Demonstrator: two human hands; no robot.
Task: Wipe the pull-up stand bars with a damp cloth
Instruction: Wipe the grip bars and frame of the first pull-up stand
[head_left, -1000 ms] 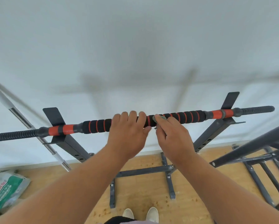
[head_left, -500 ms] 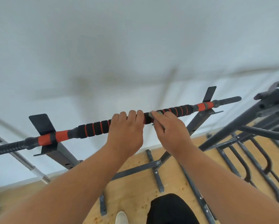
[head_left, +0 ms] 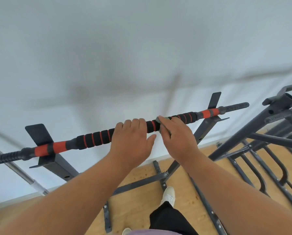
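A person's left hand (head_left: 131, 143) curls its fingers over the black-and-orange foam grip of a pull-up bar (head_left: 94, 139), thumb free below it. Just beside it, the right hand (head_left: 177, 139) presses a small grey cloth (head_left: 160, 123) against the bar, fingers folded round the cloth; the two hands sit nearly touching at the bar's middle. The bar runs out past both hands to ribbed black ends and rests on dark metal uprights (head_left: 203, 128) with flat plates behind. Below the hands lie the stand's base rails (head_left: 142, 183) on a wooden floor (head_left: 138, 209), along with a white shoe (head_left: 168, 195). To the right of the right hand stands a second dark metal frame (head_left: 253, 131). A white wall (head_left: 142, 56) rises beyond the hands.
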